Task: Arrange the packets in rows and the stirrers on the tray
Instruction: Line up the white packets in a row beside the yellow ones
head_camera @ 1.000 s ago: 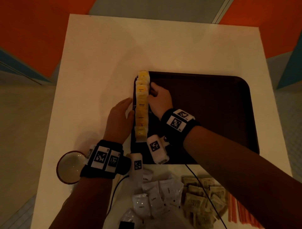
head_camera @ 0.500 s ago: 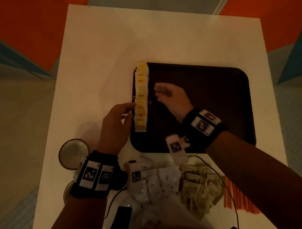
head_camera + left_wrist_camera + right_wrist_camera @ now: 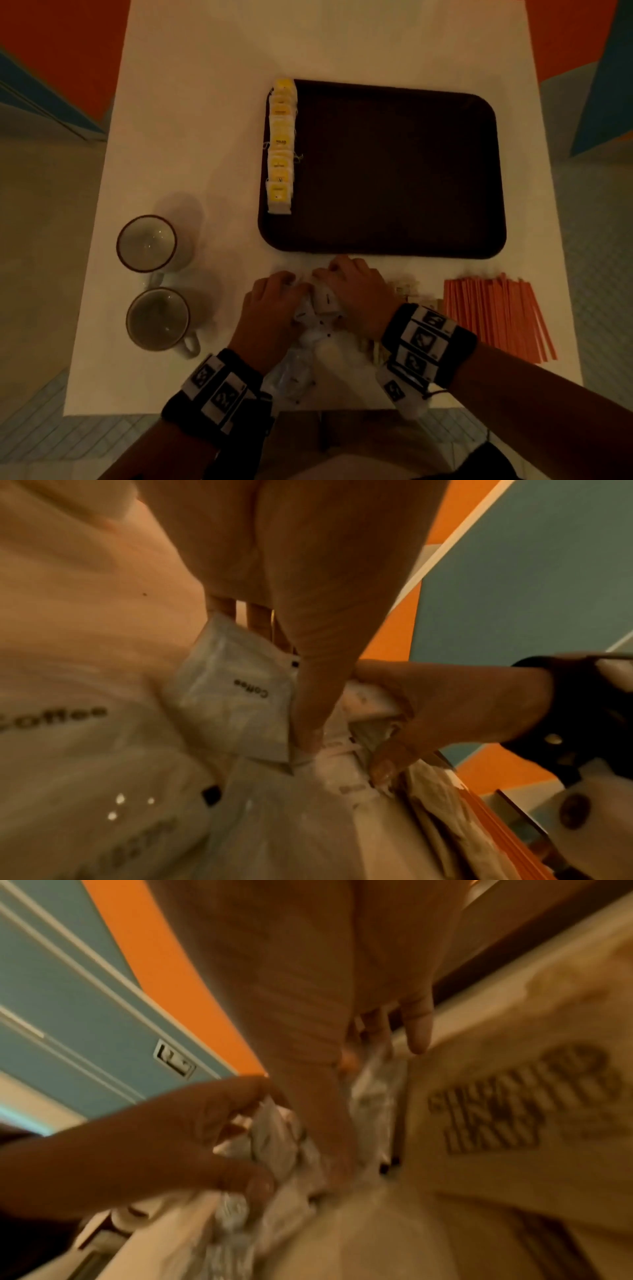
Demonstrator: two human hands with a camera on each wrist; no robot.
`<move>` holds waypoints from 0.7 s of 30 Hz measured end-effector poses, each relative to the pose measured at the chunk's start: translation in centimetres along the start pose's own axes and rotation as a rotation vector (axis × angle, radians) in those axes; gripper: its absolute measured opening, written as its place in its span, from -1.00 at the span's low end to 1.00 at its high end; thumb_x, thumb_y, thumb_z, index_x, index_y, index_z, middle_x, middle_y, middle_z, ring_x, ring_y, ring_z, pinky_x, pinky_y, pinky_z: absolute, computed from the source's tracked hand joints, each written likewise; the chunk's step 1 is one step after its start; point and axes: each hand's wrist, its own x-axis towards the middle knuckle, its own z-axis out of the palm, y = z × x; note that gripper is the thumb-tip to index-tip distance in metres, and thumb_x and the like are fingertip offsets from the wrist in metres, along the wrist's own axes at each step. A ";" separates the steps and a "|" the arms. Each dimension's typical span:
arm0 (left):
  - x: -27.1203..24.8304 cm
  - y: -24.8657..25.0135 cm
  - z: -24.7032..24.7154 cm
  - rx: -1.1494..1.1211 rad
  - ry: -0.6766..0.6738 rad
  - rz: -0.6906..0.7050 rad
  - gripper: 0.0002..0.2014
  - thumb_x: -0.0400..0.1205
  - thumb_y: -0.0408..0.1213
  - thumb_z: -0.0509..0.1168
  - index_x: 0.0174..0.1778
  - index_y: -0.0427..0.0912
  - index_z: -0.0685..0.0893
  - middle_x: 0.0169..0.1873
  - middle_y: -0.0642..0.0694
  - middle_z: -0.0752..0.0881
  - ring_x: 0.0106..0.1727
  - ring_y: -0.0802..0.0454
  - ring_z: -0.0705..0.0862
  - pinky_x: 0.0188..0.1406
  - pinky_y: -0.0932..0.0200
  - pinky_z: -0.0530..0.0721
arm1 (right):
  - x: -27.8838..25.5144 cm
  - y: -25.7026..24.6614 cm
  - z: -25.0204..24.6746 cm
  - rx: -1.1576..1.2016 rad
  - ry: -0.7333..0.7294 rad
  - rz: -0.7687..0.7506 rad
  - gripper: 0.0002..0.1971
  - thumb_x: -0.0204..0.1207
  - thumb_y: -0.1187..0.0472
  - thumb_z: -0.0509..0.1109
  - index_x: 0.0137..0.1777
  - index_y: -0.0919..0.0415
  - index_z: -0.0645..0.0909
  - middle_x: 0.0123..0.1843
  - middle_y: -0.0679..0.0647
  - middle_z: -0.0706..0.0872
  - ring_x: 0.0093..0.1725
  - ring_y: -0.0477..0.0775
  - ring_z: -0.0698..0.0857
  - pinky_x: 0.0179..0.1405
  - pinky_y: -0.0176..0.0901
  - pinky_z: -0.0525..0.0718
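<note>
White packets (image 3: 322, 308) between both hands' fingers (image 3: 346, 265) (gathered).

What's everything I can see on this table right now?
tray: one, dark brown, table centre
yellow packets: one row, count unclear, along tray's left edge
white coffee packets: a pile, under both hands
tan packets: a pile, right of white ones
stirrers: many, orange, table's right
mugs: two, pale, table's left
table: one, white
left hand: gathering white packets
right hand: gathering white packets
</note>
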 end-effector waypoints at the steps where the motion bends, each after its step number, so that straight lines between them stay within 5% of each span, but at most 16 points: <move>1: 0.1 -0.1 0.3 0.009 0.026 -0.001 -0.49 0.36 0.10 0.26 0.23 0.05 0.49 0.14 -0.23 0.63 0.02 -0.33 0.62 -0.18 -0.16 0.67 | 0.3 -0.2 0.4 -0.019 0.008 -0.002 -0.29 0.41 -0.01 0.44 0.51 0.00 0.21 0.42 0.13 0.28 0.36 0.23 0.32 0.27 0.13 0.44; 4: 0.4 -1.0 1.1 -0.016 0.076 -0.008 -0.50 0.32 -0.09 0.42 0.20 -0.02 0.58 0.10 -0.22 0.63 -0.01 -0.33 0.62 -0.18 -0.13 0.64 | 1.3 -0.7 1.1 0.044 -0.008 0.000 -0.45 0.48 0.16 0.39 0.45 0.08 0.34 0.33 0.17 0.36 0.29 0.25 0.37 0.23 0.10 0.48; 10: 0.6 -1.4 0.8 -0.042 0.089 -0.022 -0.53 0.34 0.00 0.16 0.14 -0.07 0.63 0.03 -0.22 0.65 -0.05 -0.34 0.61 -0.22 -0.14 0.66 | 2.6 -1.0 -0.3 0.223 -0.051 -0.044 -0.60 0.55 0.23 0.34 0.38 0.27 0.46 0.31 0.29 0.50 0.31 0.29 0.48 0.28 -0.09 0.37; 14: 0.5 -1.8 0.6 -0.080 0.091 -0.021 -0.43 0.35 -0.05 0.46 0.28 -0.12 0.60 0.16 -0.21 0.61 0.13 -0.31 0.56 0.05 -0.20 0.61 | 2.4 -0.2 -1.8 0.474 0.102 0.039 -0.66 0.49 0.27 0.40 0.27 0.25 0.55 0.26 0.20 0.61 0.25 0.15 0.58 0.10 -0.33 0.40; 18: 0.4 -1.5 -0.6 -0.255 0.206 -0.046 -0.42 0.45 -0.17 0.48 0.39 -0.15 0.51 0.28 -0.17 0.54 0.26 -0.14 0.45 0.24 0.18 0.36 | 2.2 0.7 -2.7 0.710 0.241 0.135 -0.61 0.42 0.35 0.46 0.24 0.16 0.56 0.20 0.10 0.64 0.14 -0.04 0.58 -0.01 -0.33 0.46; 21: 0.7 -0.7 -1.9 -0.479 0.282 -0.045 -0.65 0.60 -0.14 0.31 0.28 -0.15 0.59 0.18 -0.13 0.61 0.11 0.09 0.57 0.11 0.34 0.50 | 1.9 0.7 -3.5 0.990 0.289 0.190 -0.60 0.44 0.40 0.44 0.26 0.16 0.53 0.14 0.04 0.59 0.12 -0.06 0.56 -0.02 -0.26 0.58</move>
